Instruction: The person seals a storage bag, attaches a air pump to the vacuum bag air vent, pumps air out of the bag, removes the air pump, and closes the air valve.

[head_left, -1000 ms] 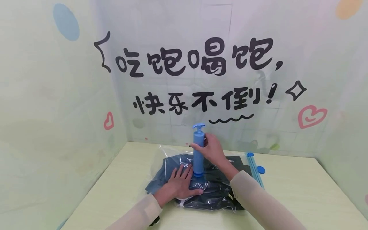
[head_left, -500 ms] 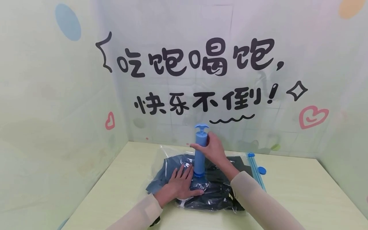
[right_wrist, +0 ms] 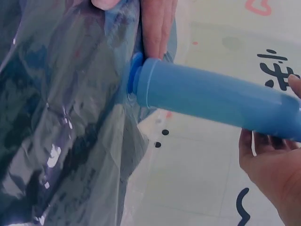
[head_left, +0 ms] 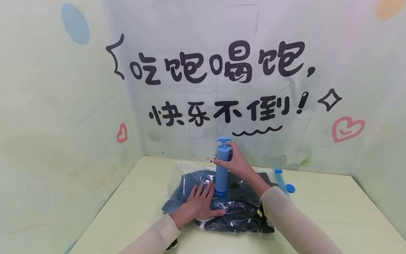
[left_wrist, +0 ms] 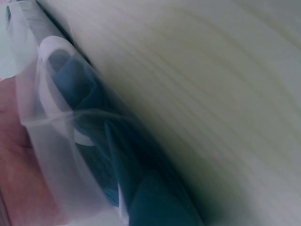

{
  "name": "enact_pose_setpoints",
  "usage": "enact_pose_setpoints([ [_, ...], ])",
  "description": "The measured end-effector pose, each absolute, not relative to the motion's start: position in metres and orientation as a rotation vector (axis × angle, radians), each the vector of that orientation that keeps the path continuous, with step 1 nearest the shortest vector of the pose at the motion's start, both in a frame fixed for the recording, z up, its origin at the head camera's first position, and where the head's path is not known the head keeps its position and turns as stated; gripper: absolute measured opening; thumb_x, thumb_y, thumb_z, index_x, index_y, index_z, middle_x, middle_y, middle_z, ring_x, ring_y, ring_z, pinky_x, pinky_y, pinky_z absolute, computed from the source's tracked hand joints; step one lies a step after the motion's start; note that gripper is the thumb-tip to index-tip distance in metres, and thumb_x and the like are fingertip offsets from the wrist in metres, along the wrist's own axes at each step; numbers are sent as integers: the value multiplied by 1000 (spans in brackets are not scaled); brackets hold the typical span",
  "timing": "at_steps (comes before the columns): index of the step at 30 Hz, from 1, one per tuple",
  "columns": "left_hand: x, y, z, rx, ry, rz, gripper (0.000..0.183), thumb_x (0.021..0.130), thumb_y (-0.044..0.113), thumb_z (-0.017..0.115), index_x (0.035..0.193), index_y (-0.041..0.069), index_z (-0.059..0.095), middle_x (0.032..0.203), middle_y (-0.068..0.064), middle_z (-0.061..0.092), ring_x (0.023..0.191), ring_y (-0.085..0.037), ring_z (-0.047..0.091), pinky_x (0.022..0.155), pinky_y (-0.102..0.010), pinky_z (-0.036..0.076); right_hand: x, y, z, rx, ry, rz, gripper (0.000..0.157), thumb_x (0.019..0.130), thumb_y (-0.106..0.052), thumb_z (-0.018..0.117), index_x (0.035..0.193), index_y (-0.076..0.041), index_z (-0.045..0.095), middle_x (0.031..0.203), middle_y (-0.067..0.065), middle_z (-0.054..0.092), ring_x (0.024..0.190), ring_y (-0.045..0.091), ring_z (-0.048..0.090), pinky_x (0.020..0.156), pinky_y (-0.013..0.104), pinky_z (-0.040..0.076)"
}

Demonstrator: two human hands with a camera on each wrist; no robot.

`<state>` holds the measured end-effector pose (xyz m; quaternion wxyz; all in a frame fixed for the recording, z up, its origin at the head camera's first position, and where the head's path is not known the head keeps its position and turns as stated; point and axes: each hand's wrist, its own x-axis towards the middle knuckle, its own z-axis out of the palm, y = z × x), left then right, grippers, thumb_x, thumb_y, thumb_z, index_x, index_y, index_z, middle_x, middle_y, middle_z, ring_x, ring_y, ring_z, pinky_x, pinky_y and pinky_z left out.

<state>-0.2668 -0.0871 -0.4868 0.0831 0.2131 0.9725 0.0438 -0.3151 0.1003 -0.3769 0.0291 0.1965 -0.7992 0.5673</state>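
A clear plastic vacuum storage bag with dark clothes inside lies on the table. A blue hand pump stands upright on the bag, its base at the bag's blue valve. My right hand grips the upper barrel, just below the T-shaped handle. In the right wrist view, fingers curl against the barrel. Palm down, my left hand presses on the bag with spread fingers, left of the pump base. The left wrist view shows part of that hand beside the bag's edge.
A light-blue zip strip with a slider runs along the bag's right side. Beside it on the table lies a round blue cap. Behind the table rises a wall with black lettering; another wall stands at the left.
My right hand has shifted up the pump barrel toward the handle, and its forearm has moved slightly right. My left hand stays pressed on the bag.
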Motion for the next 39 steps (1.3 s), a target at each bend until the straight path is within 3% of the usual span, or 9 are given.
enact_pose_setpoints([
  [10,-266,-87,-484,637,2885,137,118,82,93,33,164,11,18,169,-6,13,153,-35,5,118,-56,7,-323,119,-374,933,-2340,1900,53,100,-4,64,147,6,42,137,24,58,124,36,59,102,52,45],
  [18,-266,-85,-484,633,2899,121,116,82,92,36,164,11,20,169,-6,14,153,-34,5,118,-57,8,-322,125,-376,911,-2375,1824,64,100,-12,69,152,7,37,144,27,50,127,40,55,99,49,47],
  [24,-270,-86,-491,640,2918,110,117,81,93,35,164,11,20,168,-6,16,153,-35,6,118,-58,8,-323,125,-382,798,-2373,1717,61,96,-15,74,145,7,44,133,26,59,114,36,64,94,48,52],
  [29,-270,-86,-492,642,2919,120,117,81,92,37,164,11,20,168,-6,16,153,-36,6,118,-58,8,-322,121,-387,720,-2338,1630,49,92,-16,79,129,4,51,123,22,65,104,33,67,87,48,55],
  [34,-270,-86,-493,648,2917,126,118,81,93,35,164,10,21,168,-6,15,153,-35,4,118,-58,8,-321,114,-390,654,-2323,1532,45,88,-20,83,113,-2,50,107,14,62,93,28,66,79,44,56],
  [39,-269,-86,-492,661,2917,124,118,81,94,32,163,10,20,169,-7,14,153,-35,3,118,-58,7,-318,105,-391,551,-2337,1435,51,85,-27,86,111,-6,48,102,10,59,89,23,63,78,42,55],
])
